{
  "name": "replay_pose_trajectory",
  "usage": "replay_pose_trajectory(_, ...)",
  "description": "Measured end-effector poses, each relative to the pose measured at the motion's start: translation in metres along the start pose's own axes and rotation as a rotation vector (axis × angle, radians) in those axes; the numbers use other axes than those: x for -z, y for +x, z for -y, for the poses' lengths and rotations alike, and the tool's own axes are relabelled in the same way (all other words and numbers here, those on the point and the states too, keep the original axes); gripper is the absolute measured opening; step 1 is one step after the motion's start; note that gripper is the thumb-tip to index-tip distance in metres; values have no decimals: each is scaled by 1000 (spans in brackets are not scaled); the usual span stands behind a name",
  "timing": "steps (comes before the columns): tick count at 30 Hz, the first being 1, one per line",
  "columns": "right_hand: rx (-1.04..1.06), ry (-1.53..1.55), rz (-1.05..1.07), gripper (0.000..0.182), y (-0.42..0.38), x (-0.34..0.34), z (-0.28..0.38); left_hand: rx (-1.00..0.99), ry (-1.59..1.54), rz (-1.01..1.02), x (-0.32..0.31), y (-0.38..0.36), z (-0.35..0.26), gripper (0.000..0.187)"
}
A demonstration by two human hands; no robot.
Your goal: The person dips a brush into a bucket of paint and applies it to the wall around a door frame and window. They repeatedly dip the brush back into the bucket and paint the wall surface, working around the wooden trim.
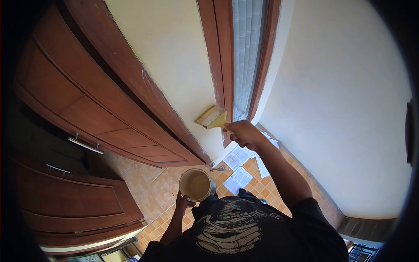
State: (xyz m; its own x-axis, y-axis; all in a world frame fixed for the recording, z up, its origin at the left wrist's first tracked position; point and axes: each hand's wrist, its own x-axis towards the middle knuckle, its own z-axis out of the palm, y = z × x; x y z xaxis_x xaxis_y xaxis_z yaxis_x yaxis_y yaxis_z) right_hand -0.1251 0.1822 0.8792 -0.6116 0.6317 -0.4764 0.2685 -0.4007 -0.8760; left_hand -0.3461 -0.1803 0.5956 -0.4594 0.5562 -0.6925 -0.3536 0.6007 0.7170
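My right hand [245, 134] is closed round the pale yellow handle of a wide paintbrush [211, 117]. The brush's bristles lie against the cream wall strip [174, 56], low down between two brown wooden frames. Down at the left of my body, my left hand [185, 201] grips the side of a round paint bucket [194, 185], its fingers at the rim. The bucket's open top faces up and its inside looks tan.
Brown wooden doors [83, 109] with metal handles stand at the left. A curtained window [248, 52] adjoins the white wall [340, 96] at the right. Paper sheets [238, 180] and a scraper [218, 168] lie on the tiled floor [152, 185].
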Motion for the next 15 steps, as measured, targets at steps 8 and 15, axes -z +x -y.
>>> replay_pose_trajectory(8, 483, -17, -40, 49, -91, -18, 142, 44, 0, -4, 3, 1, 16, 57)
replay_pose_trajectory(15, 319, -72, -151, 56, 16, -25, -7, 26, 6, 9, 1, -12, 6, 55)
